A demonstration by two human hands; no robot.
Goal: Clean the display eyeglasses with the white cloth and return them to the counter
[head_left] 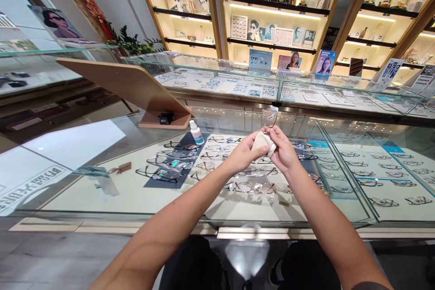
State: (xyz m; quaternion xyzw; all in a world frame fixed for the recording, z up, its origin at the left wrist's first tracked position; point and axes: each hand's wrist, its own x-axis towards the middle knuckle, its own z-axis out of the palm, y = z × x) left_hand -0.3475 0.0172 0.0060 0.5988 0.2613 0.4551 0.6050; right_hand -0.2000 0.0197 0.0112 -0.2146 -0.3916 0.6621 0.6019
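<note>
Both of my hands meet above the glass counter, near the centre of the view. My left hand pinches a pale cream cloth, its thumb lying across the front. From the right, my right hand closes on the cloth's other edge, fingertips touching those of the left. A pair of thin-framed glasses sticks up just beyond the fingertips, one lens showing; the rest is hidden by the cloth and fingers. Which fingers hold the frame is too small to tell.
A small white bottle stands on the counter, left of my hands. Behind it a wooden mirror stand leans on its base. Rows of glasses lie under the glass. A brown key-tag is at left.
</note>
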